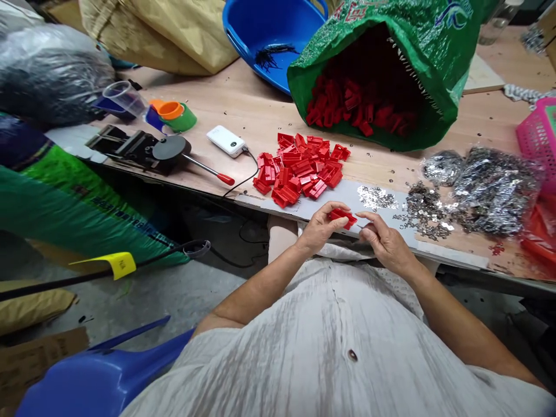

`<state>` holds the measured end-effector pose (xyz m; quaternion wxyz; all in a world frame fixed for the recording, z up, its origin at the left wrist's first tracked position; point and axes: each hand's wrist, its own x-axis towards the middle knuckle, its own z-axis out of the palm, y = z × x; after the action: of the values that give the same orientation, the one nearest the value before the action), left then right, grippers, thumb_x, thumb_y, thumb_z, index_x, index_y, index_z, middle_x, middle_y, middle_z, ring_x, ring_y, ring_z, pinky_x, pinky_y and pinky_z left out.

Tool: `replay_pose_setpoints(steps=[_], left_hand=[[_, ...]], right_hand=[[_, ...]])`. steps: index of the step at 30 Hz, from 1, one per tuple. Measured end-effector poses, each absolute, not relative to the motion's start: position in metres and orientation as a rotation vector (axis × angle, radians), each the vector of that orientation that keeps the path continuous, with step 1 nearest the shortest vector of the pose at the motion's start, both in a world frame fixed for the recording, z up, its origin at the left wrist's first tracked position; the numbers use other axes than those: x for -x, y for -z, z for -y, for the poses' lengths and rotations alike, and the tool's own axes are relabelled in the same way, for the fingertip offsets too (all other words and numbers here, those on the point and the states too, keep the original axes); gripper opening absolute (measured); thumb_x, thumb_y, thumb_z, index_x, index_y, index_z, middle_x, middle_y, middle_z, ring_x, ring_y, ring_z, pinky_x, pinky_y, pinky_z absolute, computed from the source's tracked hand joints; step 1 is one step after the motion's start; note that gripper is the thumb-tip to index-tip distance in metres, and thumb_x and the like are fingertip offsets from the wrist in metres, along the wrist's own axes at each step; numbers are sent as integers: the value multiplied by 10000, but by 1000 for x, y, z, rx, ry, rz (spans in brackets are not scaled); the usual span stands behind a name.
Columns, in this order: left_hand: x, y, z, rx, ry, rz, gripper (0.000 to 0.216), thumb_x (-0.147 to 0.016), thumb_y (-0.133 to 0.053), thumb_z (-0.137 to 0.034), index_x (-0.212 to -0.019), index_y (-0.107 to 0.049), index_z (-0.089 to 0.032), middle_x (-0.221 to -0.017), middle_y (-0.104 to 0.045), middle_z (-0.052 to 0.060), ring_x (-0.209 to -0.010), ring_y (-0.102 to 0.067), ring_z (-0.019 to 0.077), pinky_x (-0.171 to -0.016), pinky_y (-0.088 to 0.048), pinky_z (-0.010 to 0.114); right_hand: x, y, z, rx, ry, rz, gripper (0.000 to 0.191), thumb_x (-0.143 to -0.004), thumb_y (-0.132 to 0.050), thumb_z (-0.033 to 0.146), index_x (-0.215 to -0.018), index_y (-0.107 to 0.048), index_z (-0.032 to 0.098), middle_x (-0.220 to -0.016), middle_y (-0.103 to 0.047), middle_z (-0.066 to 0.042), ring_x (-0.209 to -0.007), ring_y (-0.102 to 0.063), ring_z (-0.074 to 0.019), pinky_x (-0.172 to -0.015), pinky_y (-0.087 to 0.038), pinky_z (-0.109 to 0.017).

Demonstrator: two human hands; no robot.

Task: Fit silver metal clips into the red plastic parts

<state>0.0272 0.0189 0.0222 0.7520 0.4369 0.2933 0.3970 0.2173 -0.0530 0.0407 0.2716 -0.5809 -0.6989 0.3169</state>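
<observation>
My left hand (325, 225) is closed around a red plastic part (343, 218) at the table's front edge. Just to its right, my right hand (381, 236) pinches a small, thin metal piece (361, 226) close to the red part's end; whether the two touch I cannot tell. A heap of similar red plastic parts (299, 168) lies beyond my left hand. Flat silvery metal pieces (377, 198) are spread on the grey surface beyond my right hand, and a darker pile of metal pieces (428, 211) sits farther right.
A green sack (438, 63) lies open with red parts inside. Behind stands a blue basin (243, 35) holding thin black pieces. Bagged metal pieces (495, 191) and a pink basket (538, 133) are at right. Leftward are a white power bank (225, 141) and a black lever device (143, 150).
</observation>
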Motion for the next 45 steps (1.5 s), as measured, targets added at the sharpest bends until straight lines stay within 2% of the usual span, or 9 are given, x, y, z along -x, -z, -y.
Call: replay_pose_setpoints(steps=[2, 5, 10, 15, 25, 32, 39, 42, 45], left_hand=[[-28, -29, -11, -753, -836, -601, 346, -746, -802, -417, -865, -573, -186, -918, -684, 13, -885, -683, 145, -920, -504, 324], [-29, -32, -2, -539, -800, -558, 350, -748, -810, -385, -768, -530, -176, -846, -689, 6, -865, -696, 150, -948, -507, 336], [-31, -32, 8, -339, -745, -550, 235, -788, -775, -337, -846, -626, -165, -890, -702, 36, -844, -689, 153, -956, -532, 348], [-34, -36, 15, -315, -762, -565, 170, -853, -706, -323, -863, -650, -163, -905, -684, 45, -876, -676, 159, -998, -520, 366], [-36, -37, 20, -244, -809, -582, 116, -891, -657, -273, -857, -660, -163, -898, -686, 34, -875, -669, 137, -1021, -501, 345], [-36, -35, 20, -263, -801, -602, 130, -876, -675, -283, -838, -649, -162, -895, -690, 40, -886, -674, 150, -1022, -504, 362], [-37, -33, 24, -207, -810, -545, 126, -863, -694, -245, -805, -631, -152, -866, -701, 34, -870, -692, 155, -1057, -495, 417], [-30, -26, 26, -171, -787, -564, 117, -862, -693, -213, -807, -615, -146, -879, -707, 36, -902, -710, 181, -1074, -479, 442], [-20, -9, 28, -109, -724, -699, 120, -863, -682, -170, -796, -588, -140, -893, -708, 44, -935, -723, 221, -1056, -483, 476]], right_hand=[[-214, -46, 56, 1562, -881, 1910, 460, -1023, -356, 393, -1471, -365, 289, -751, -674, 14, -686, -634, -184, -703, -466, -316], [-209, -50, 57, 1564, -841, 1934, 471, -1020, -364, 442, -1469, -400, 307, -739, -672, 13, -671, -636, -185, -684, -462, -311], [-205, -55, 58, 1579, -736, 1933, 413, -1001, -409, 482, -1349, -533, 297, -890, -728, -30, -733, -673, -208, -680, -474, -324], [-202, -52, 58, 1574, -639, 1910, 347, -996, -425, 463, -1253, -592, 302, -1059, -740, -38, -783, -684, -210, -703, -489, -330], [-192, -35, 60, 1592, -362, 1866, 349, -1009, -409, 445, -1165, -652, 250, -1001, -753, -77, -777, -662, -224, -735, -466, -348], [-195, -35, 57, 1571, -390, 1928, 356, -1006, -406, 456, -1160, -650, 247, -1027, -749, -79, -803, -650, -233, -752, -450, -358], [-189, -29, 56, 1569, -664, 1634, 360, -1010, -392, 468, -992, -681, 254, -775, -687, -25, -686, -620, -188, -682, -440, -304], [-194, -26, 58, 1559, -773, 1561, 384, -1008, -393, 486, -1059, -688, 247, -657, -599, 11, -594, -561, -158, -618, -412, -279], [-210, -21, 58, 1686, -699, 1501, 388, -1007, -395, 478, -1136, -673, 240, -621, -548, 29, -572, -531, -149, -612, -399, -271]])
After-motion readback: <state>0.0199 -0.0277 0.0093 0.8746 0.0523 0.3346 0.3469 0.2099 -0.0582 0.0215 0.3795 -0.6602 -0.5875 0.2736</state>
